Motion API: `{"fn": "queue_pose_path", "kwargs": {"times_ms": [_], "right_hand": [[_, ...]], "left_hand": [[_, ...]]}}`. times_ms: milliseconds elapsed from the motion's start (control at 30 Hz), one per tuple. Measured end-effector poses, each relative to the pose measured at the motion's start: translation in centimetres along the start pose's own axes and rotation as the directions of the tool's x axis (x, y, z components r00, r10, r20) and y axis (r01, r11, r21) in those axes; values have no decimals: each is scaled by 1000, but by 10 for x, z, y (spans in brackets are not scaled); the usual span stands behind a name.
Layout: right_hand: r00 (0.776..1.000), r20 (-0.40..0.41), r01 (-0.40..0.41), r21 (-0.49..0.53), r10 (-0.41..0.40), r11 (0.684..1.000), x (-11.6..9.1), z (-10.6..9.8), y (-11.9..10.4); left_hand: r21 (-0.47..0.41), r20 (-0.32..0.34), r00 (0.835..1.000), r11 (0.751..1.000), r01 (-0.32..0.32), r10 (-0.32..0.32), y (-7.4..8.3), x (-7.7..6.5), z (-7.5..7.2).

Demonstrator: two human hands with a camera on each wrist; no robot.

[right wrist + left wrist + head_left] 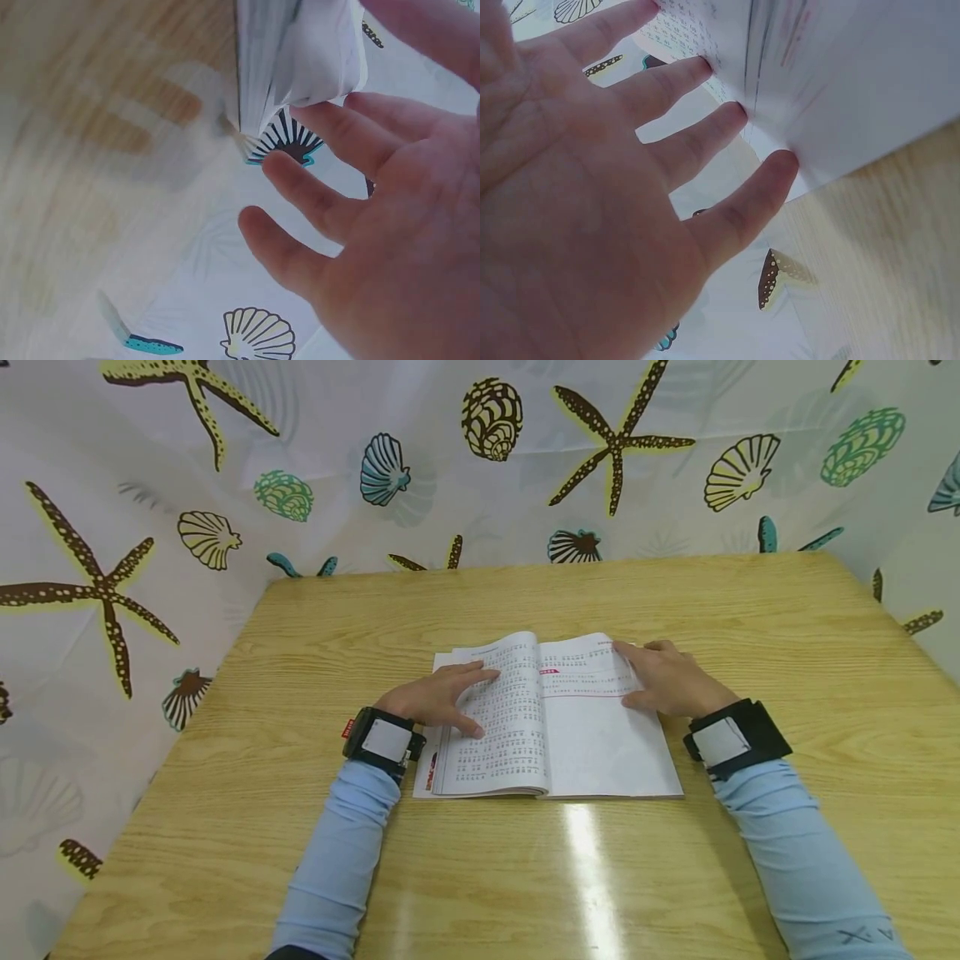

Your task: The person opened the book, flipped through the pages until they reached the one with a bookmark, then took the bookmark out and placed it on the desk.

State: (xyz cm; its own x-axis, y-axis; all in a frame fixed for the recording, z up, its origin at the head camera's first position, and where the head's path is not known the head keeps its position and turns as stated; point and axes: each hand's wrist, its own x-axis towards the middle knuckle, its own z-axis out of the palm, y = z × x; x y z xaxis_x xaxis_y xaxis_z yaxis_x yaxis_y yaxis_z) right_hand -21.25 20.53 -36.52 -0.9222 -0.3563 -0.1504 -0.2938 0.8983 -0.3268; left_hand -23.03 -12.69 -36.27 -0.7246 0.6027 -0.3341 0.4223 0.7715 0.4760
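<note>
An open book (607, 747) with printed pages lies on the table. Its left side is a thicker stack of pages, and the right page is printed at the top and blank below. My left hand (442, 696) rests on the left page with fingers spread; in the left wrist view its fingertips (784, 161) touch the paper. At the upper right edge of the right page is my right hand (671, 679), index finger and thumb on the paper. The right wrist view has its lower fingers (259, 225) extended past the book's edge, near a curved page (322, 56).
The wooden table (285, 827) extends around the book on all sides. A white cloth (450, 527) printed with starfish and shells hangs behind and at both sides. Each wrist wears a black strap (738, 739) with a pale patch.
</note>
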Motion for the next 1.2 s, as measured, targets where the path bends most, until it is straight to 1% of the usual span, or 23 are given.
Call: {"fn": "queue_pose_path", "kwargs": {"times_ms": [100,233,333,400,467,533,700,833,933,1000,1033,1133,1200], "right_hand": [[1000,-3,-11,34,11,999,0,0,-3],[999,-22,-40,160,44,986,2,0,-5],[994,-42,-86,281,102,956,3,-3,-3],[989,-47,-114,340,138,934,2,-4,1],[988,-38,-125,380,151,917,1,-5,5],[991,-18,-116,375,132,920,0,-6,8],[999,-8,-41,328,46,944,-1,-5,11],[999,-25,-14,322,23,947,-1,-5,10],[998,-61,43,326,-24,944,-1,-7,5],[994,-92,95,354,-66,930,-2,-7,0],[991,-102,122,377,-90,918,-3,-8,-4],[981,-98,194,492,-167,849,-5,-8,-14],[976,-67,209,559,-207,803,-6,-8,-20]], "left_hand": [[6,0,1000,1000,-2,2,0,0,0],[10,0,1000,1000,-1,1,0,1,0],[12,0,1000,1000,-2,2,-1,2,0],[16,-1,1000,1000,-4,4,0,2,0],[17,1,1000,1000,-2,2,0,2,0],[17,2,1000,1000,0,0,1,1,-1],[16,2,1000,1000,-1,1,3,1,-1],[19,-1,1000,1000,-2,2,2,1,-1],[22,-1,1000,1000,-1,1,2,1,-1],[24,1,1000,1000,-1,1,1,1,-1],[26,2,1000,1000,0,0,1,1,-1],[25,2,1000,1000,6,-6,1,1,0],[22,2,1000,1000,12,-12,1,1,0]]}}
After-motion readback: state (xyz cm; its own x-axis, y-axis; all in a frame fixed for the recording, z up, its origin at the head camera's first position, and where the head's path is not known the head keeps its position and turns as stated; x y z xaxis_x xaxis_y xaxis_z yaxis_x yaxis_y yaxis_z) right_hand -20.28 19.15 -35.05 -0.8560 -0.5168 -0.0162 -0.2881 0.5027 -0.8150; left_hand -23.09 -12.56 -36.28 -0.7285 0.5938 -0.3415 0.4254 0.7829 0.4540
